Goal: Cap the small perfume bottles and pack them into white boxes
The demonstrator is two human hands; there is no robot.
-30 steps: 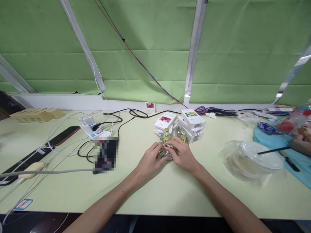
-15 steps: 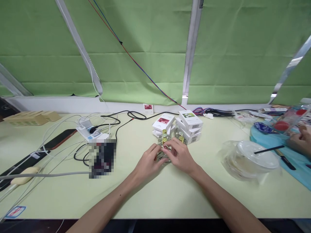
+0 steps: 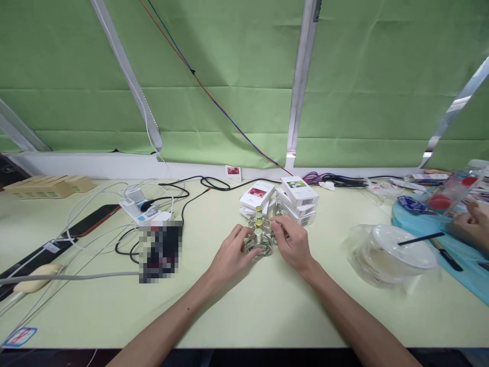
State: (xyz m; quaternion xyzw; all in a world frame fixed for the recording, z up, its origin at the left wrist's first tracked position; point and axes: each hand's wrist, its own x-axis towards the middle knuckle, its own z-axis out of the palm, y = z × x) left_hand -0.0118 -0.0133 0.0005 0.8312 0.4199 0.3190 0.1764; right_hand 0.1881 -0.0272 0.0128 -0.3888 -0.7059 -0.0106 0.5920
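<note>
Small clear glass bottles with gold and silver caps stand in two rows before some white boxes. My left hand (image 3: 232, 250) is closed at the left side of the front bottle (image 3: 260, 250), thumb at its base and fingers by its shoulder; this bottle has a silver cap (image 3: 259, 235). Behind it in line is a bottle with a gold cap (image 3: 259, 224). My right hand (image 3: 292, 239) has its fingers bent at the front of the right row, against a glass bottle (image 3: 274, 238) that they partly hide. More bottles (image 3: 278, 208) show behind those fingers.
White boxes (image 3: 300, 190) with flower pictures are stacked behind the bottles. Left are cables, a power strip (image 3: 143, 209) and a phone (image 3: 93, 219). To the right sit a bagged white-lidded bowl (image 3: 405, 247) and a blue sheet (image 3: 458, 265), with another person's hand (image 3: 471, 224) above it.
My right hand has moved off the front bottle's cap, rightward to the other row. That silver cap now shows. My left hand stays beside the front bottle.
</note>
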